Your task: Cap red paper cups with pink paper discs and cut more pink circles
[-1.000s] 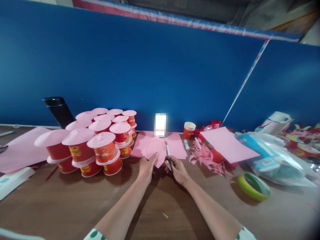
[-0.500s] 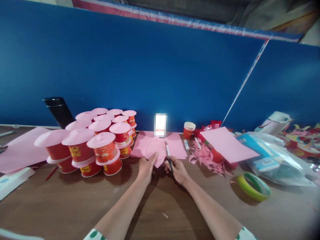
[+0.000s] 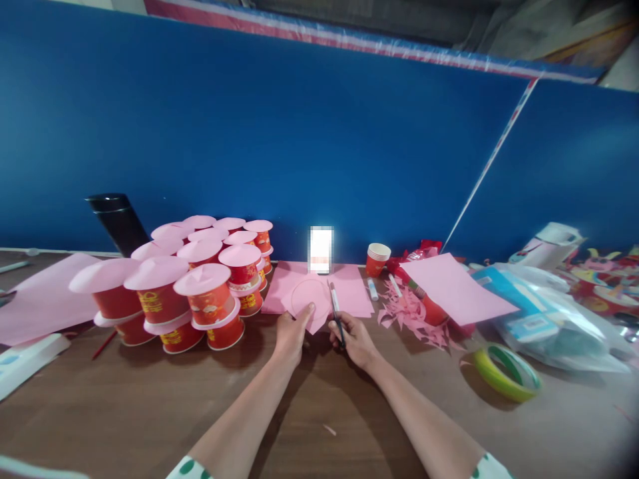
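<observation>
Between my hands is a piece of pink paper (image 3: 315,301) with a circle drawn on it. My left hand (image 3: 293,332) pinches its lower left edge, thumb on top. My right hand (image 3: 355,340) is closed round the dark handles of a pair of scissors (image 3: 335,307), whose blades point away from me along the paper's right side. Beneath and behind the held piece lie pink sheets (image 3: 357,289) on the table. I cannot tell whether the blades are touching the paper.
Stacked red paper cups with pink discs (image 3: 204,293) crowd the left, before a black flask (image 3: 117,223). At right are nested cups (image 3: 378,259), a marker (image 3: 372,289), pink scraps (image 3: 407,309), a tape roll (image 3: 506,372) and a plastic bag (image 3: 554,332). A blue partition (image 3: 299,133) rises behind.
</observation>
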Action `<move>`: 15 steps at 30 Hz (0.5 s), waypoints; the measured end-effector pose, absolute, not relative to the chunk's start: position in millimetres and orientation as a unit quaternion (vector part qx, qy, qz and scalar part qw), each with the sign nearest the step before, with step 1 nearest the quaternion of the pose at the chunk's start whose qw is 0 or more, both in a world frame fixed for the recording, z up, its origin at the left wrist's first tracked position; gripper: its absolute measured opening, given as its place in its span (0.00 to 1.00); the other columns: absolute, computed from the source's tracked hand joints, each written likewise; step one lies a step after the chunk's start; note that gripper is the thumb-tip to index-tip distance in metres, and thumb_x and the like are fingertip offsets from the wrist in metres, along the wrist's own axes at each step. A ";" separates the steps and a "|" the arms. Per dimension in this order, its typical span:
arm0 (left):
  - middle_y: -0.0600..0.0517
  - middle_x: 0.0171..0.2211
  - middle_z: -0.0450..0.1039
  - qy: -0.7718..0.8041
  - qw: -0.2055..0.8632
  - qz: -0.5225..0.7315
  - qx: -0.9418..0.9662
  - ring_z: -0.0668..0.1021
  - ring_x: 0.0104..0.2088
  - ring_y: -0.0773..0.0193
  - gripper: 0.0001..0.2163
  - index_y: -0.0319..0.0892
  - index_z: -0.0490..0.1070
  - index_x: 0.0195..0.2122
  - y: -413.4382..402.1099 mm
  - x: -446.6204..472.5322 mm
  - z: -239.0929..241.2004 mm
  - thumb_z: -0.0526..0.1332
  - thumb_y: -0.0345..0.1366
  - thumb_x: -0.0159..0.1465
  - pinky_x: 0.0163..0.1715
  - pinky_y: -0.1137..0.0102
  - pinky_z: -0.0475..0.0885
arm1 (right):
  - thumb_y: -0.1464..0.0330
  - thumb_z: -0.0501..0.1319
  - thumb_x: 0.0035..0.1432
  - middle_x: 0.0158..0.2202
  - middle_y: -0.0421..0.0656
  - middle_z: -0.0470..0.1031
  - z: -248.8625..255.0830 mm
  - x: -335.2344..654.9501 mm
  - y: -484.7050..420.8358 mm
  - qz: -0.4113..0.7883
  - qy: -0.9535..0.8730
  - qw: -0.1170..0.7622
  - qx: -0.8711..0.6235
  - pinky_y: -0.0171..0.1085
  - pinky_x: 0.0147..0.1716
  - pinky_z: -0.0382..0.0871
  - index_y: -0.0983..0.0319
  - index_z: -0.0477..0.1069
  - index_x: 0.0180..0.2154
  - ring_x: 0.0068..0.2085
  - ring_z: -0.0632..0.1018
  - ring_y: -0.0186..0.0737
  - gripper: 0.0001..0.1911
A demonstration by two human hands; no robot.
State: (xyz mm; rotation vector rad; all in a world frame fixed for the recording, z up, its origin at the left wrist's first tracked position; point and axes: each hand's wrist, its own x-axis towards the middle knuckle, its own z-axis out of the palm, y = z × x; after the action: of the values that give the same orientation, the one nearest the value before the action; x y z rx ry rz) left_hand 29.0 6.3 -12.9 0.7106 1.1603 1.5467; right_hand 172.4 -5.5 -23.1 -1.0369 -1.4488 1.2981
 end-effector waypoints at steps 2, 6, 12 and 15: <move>0.44 0.29 0.77 0.475 0.515 0.648 0.298 0.78 0.28 0.60 0.19 0.33 0.75 0.34 6.1 29.1 -12.2 0.69 0.41 0.45 0.25 0.72 0.72 | 0.55 0.58 0.54 0.19 0.35 0.66 -23.3 172.3 -5.2 0.524 -0.588 0.451 -0.420 0.29 0.18 0.59 0.63 0.65 0.35 0.19 0.66 0.28 0.17; 0.43 0.29 0.77 0.477 0.518 0.645 0.295 0.78 0.29 0.59 0.19 0.33 0.75 0.34 6.2 28.8 -12.1 0.69 0.41 0.45 0.25 0.71 0.72 | 0.56 0.58 0.54 0.19 0.35 0.66 -24.4 172.2 -4.8 0.521 -0.590 0.451 -0.421 0.29 0.18 0.59 0.63 0.65 0.35 0.19 0.66 0.28 0.16; 0.43 0.30 0.77 0.474 0.513 0.646 0.308 0.78 0.30 0.60 0.19 0.33 0.75 0.34 7.7 28.2 -14.7 0.68 0.42 0.46 0.28 0.71 0.72 | 0.55 0.58 0.53 0.19 0.35 0.66 -25.0 171.9 -4.8 0.526 -0.585 0.451 -0.421 0.29 0.18 0.59 0.63 0.65 0.36 0.19 0.67 0.28 0.17; 0.44 0.29 0.77 0.471 0.514 0.646 0.310 0.78 0.29 0.60 0.19 0.33 0.75 0.34 8.5 27.9 -16.6 0.69 0.42 0.45 0.28 0.71 0.72 | 0.55 0.58 0.53 0.19 0.35 0.66 -24.2 172.2 -4.9 0.522 -0.589 0.450 -0.421 0.29 0.19 0.60 0.63 0.65 0.36 0.19 0.67 0.28 0.17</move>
State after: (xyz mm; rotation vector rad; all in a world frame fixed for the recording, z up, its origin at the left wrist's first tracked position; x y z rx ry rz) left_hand 27.9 8.5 -16.6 0.7460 1.1316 1.5525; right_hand 172.2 -4.9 -24.2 -1.0414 -1.4572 1.2916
